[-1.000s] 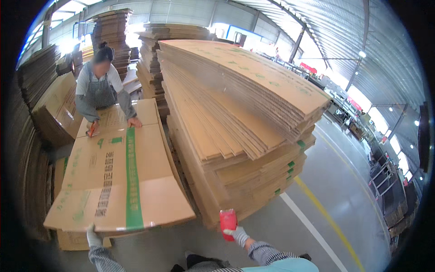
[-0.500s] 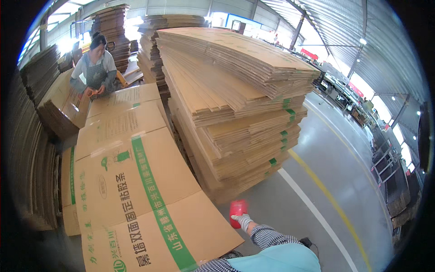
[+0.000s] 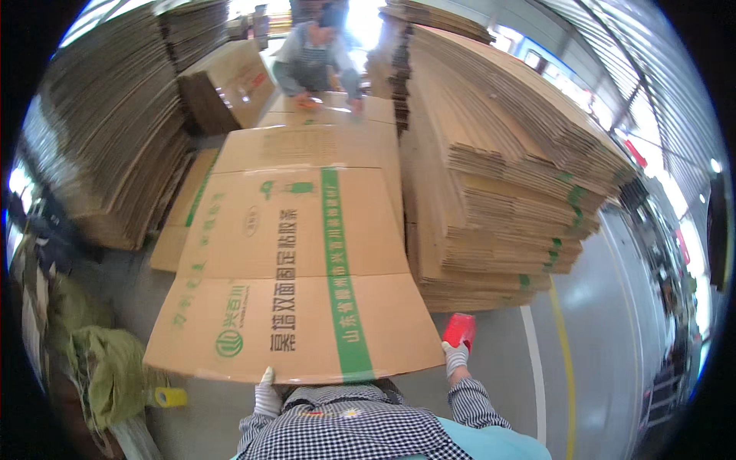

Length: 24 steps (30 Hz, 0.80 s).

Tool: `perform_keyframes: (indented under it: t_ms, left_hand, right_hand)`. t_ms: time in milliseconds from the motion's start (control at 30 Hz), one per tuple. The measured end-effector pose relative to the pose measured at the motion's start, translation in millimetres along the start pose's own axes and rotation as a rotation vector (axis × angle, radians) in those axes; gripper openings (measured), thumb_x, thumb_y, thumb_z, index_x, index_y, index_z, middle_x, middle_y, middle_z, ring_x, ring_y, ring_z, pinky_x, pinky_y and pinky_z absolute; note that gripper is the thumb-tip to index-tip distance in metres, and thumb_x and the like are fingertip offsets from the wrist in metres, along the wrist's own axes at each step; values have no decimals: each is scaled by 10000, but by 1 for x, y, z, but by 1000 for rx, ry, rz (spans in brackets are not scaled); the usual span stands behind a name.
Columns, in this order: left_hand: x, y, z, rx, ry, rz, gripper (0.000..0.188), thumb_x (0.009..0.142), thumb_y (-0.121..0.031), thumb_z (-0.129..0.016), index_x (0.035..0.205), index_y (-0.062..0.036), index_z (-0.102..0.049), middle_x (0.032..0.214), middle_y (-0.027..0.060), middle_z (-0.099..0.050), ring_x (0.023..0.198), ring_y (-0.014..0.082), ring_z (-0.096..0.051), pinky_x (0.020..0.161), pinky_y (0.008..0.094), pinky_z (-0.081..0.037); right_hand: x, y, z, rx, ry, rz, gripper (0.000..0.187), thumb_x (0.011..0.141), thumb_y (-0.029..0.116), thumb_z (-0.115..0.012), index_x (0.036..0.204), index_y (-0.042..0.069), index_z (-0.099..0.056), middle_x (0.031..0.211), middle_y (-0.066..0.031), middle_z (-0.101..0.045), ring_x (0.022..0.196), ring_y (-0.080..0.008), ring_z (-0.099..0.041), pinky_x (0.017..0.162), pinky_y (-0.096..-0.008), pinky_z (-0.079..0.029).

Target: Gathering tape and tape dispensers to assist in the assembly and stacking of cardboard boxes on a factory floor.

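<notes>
Standing at the far left, a tall stack of flattened corrugated sheets (image 3: 115,146) shows its ribbed brown edges, with a crumpled green cloth (image 3: 107,368) and a yellow tape roll (image 3: 170,396) on the grey concrete floor (image 3: 491,368) below it. Next comes the gloved left hand (image 3: 267,396), its fingers curled under the near edge of the large flattened cardboard box (image 3: 299,268), so it is gripping that sheet. The box is matte brown with a green stripe and green print, creased into panels, and it lies tilted over lower sheets, its far end toward a second person (image 3: 318,54) bent over the same pile. The step in hand looks like carrying or sliding this sheet between two workers; the next move would call for an even lift on both near corners so the board does not buckle. Right of centre, the gloved right hand (image 3: 455,357) closes around a small red block-like object (image 3: 460,331) beside the box corner. Farther right rises a fanned stack of cardboard (image 3: 498,169).
</notes>
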<state>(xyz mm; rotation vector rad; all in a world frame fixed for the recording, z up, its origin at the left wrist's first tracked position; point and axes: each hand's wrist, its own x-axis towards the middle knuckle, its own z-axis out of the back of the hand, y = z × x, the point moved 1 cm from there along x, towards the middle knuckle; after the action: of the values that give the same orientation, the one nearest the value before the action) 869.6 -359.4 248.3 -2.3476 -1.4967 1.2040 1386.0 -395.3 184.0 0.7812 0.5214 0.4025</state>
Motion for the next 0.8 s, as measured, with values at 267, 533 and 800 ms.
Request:
perform_keyframes:
  t_ms: [267, 533, 800]
  left_hand:
    - [-6, -6, -1, -23, -82, -59, 537, 979, -289, -479, 1417, -21, -323, 1346, 215, -479, 1196, 361, -527, 978, 507, -481]
    - [-19, -20, -29, 132, -250, -123, 507, 933, -257, -573, 1376, -110, -375, 1258, 160, -537, 1098, 318, -580, 873, 479, -540]
    - [6, 6, 5, 283, -291, -427, 466, 916, -227, -615, 1302, -31, -440, 1170, 159, -571, 1000, 264, -608, 798, 398, -561]
  right_hand:
    - [0, -21, -21, 123, -1, -195, 518, 753, 102, -795, 1187, -39, -548, 1025, -94, -645, 835, -225, -597, 783, -325, -479]
    - [1, -64, -59, 498, -136, -416, 542, 764, 110, -788, 1222, -5, -524, 1050, -121, -641, 853, -258, -628, 780, -369, -500]
    - [34, -171, -159, 529, 129, -603, 339, 947, 180, -494, 1279, 111, -515, 1193, -92, -604, 1055, -237, -582, 905, -356, -468]
